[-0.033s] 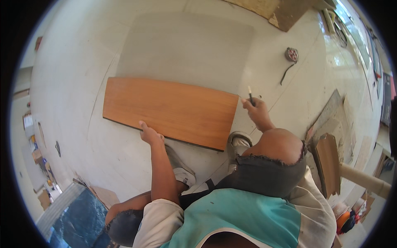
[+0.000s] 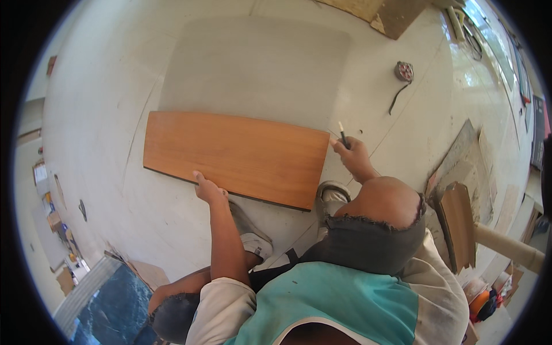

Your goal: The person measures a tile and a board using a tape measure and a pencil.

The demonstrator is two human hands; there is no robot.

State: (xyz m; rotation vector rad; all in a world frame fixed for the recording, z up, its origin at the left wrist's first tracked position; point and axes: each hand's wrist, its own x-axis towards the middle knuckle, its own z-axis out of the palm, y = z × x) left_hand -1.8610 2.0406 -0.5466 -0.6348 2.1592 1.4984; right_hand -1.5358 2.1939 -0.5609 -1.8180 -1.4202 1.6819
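Note:
An orange-brown wood board with a dark near edge lies flat in front of me, along the near side of a pale grey rectangular sheet or patch. My left hand grips the board's near edge left of middle, thumb on top, other fingers partly hidden. At the board's right end, my right hand is closed around a dark pen-like tool with a pale tip, held upright, its fingers at or very near the far corner. A tape measure with a black strap lies beyond that hand, to the right.
Brown sheets lie at the top. Broken cardboard pieces and a long tube are at my right. A blue marble-patterned sheet is at lower left. My shoes rest just below the board.
The board appears a few pixels lower in the picture. My right hand, with the pen-like tool, has shifted slightly left, closer to the board's far corner.

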